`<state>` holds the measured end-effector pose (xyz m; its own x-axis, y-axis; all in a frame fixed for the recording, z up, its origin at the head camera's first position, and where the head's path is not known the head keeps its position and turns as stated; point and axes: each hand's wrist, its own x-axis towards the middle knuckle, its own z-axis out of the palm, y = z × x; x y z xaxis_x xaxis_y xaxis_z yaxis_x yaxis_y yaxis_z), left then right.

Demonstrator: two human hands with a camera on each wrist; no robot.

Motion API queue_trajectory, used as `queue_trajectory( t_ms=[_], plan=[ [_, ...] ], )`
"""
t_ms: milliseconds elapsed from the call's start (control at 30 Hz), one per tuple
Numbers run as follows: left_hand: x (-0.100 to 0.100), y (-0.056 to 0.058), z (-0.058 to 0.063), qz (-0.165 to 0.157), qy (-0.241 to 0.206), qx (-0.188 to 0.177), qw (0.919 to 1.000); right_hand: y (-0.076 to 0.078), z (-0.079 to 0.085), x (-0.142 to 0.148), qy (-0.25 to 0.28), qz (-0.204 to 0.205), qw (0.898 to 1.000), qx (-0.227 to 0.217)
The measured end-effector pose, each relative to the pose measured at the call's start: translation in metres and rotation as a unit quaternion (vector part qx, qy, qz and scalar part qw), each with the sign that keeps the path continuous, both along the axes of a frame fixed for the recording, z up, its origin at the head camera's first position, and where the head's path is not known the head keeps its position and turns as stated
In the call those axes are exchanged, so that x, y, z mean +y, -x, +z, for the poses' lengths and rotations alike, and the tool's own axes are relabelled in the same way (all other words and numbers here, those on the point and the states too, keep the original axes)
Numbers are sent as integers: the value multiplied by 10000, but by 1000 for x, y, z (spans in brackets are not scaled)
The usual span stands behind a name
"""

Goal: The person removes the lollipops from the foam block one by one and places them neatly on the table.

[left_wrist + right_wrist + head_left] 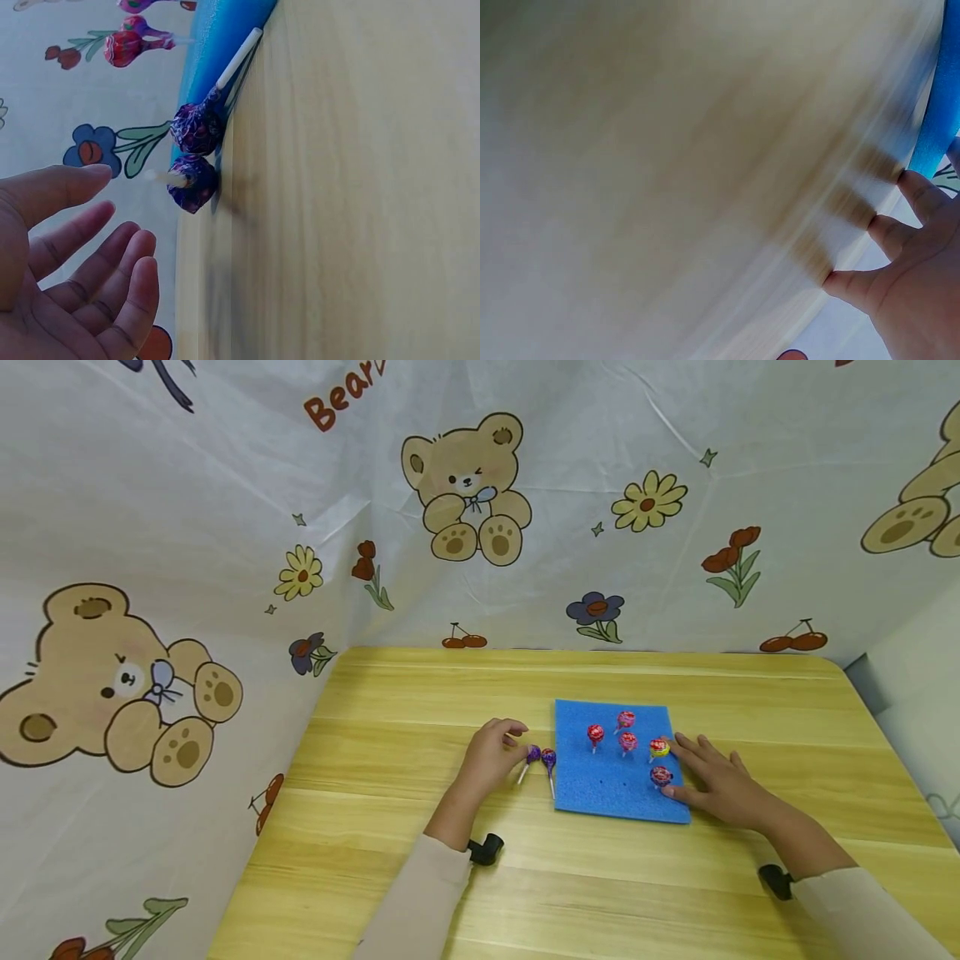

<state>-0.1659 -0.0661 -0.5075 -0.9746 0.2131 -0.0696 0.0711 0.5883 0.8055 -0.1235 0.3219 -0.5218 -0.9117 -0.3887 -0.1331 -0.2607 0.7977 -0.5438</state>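
Observation:
Two purple-wrapped lollipops lie on the table at the blue foam board's left edge. My left hand, thumb and fingers parted, is beside the nearer lollipop; the left wrist view shows a gap between my fingertips and its purple head. The other purple lollipop lies right against the board. Spread fingers of my right hand rest at the board's right edge, fingertips on the table. Near them, a yellow-and-red lollipop and a dark-wrapped lollipop stand in the board.
Several lollipops, including a red one and a pink one, stand farther left and back in the board. Small dark holes show near its front. The wooden table meets a white cloth printed with bears and flowers behind and at left.

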Motion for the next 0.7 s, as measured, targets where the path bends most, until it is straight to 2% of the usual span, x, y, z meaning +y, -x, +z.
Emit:
queue_trajectory(
  t_ms=[233,400,567,700],
  plan=[
    [-1,-1,5,-82,-449,114,9989,0,0,0,-14,-9,10000,-18],
    [1,-3,11,-173,-847,359,9956,0,-1,1,-1,-2,10000,13],
    [4,-6,19,-199,-1054,638,9922,0,-2,1,1,0,10000,35],
    [9,-8,23,-263,-1262,686,9893,-1,-1,1,2,-15,10000,13]
  ],
)
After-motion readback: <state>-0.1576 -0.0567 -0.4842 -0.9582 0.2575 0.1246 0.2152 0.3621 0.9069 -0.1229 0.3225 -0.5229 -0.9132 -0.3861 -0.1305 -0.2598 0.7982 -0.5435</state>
